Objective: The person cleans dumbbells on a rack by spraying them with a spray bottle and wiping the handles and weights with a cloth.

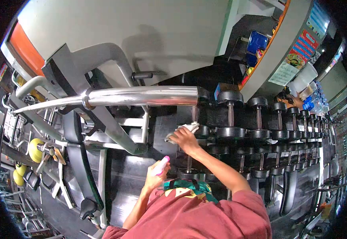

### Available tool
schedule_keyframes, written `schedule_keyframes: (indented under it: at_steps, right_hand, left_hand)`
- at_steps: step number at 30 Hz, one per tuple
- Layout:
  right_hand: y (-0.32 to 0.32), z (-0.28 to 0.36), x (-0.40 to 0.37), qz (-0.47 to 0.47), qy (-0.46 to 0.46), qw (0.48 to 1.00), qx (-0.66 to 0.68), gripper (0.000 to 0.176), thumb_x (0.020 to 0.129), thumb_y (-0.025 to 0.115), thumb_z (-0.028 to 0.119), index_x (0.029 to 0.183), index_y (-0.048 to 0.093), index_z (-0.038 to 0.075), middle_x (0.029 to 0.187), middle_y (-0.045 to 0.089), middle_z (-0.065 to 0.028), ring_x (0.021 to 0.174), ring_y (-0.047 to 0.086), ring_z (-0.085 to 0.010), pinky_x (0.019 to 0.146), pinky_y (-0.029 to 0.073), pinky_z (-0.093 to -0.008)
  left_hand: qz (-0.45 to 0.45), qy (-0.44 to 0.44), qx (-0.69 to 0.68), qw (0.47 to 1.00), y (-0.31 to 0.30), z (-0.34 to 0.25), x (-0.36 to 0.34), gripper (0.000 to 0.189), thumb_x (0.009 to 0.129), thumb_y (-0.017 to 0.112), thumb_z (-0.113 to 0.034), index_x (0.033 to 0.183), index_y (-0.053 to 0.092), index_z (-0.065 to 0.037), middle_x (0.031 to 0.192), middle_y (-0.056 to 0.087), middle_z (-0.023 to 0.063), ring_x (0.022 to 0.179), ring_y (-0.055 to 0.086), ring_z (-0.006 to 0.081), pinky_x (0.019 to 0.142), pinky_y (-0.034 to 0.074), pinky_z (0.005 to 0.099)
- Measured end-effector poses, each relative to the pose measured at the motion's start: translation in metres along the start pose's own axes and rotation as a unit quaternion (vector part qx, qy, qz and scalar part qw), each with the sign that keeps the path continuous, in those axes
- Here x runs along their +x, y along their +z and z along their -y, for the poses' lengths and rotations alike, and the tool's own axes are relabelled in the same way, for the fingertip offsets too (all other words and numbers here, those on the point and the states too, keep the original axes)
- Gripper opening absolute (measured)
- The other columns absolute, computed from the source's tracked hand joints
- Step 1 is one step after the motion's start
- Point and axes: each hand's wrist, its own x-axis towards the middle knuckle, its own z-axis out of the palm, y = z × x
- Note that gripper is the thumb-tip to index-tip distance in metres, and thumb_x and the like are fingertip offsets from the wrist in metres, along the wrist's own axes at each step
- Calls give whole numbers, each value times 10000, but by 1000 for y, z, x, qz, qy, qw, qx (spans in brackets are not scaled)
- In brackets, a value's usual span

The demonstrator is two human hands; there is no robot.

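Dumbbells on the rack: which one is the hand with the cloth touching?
The leftmost dumbbell of the upper row, beside the chrome bar. The right hand presses a white cloth on its near head; the others stand untouched to its right.

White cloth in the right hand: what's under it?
The right hand presses the white cloth against a black dumbbell on the rack. The dumbbell's round end shows beside the cloth; the part beneath is covered. The left hand holds a spray bottle.
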Motion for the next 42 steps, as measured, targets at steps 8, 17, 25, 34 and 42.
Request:
schedule_keyframes:
  at_steps: [8,17,25,34,42]
  right_hand:
    - [-18,-30,-64,-284,271,896,205,381,811,522,84,1189,537,128,1139,562,-112,1113,503,-303,950,416,-375]
    - [94,-2,-87,-435,599,364,565,298,915,529,223,1163,521,59,1053,621,-87,896,599,-207,775,487,-362]
    - [113,-27,-58,-327,545,-71,769,219,944,422,239,1064,574,137,1026,619,-56,924,597,-218,813,503,-403]
    - [40,8,-63,-463,444,95,761,365,934,505,214,1282,399,234,1144,512,30,936,545,-122,797,510,-321]
    - [4,60,-54,-162,435,147,874,265,917,510,230,1145,522,94,1049,618,-66,945,612,-242,814,500,-433]
  left_hand:
    - [24,12,3,1000,3,7,8,138,842,614,-92,964,623,-28,801,639,27,581,550,64,504,454,220]
    - [34,25,14,999,6,11,1,112,834,586,-61,936,618,-28,769,631,26,556,545,69,501,455,229]
    - [32,23,18,999,-6,5,-5,131,831,594,-64,953,610,-17,784,631,36,554,547,70,495,457,225]
    - [25,44,24,998,-8,11,-1,161,835,583,-39,994,596,-23,787,624,45,549,544,82,485,457,232]
    - [70,55,13,996,5,0,10,157,829,571,-35,983,587,-8,804,615,52,546,538,85,481,454,231]
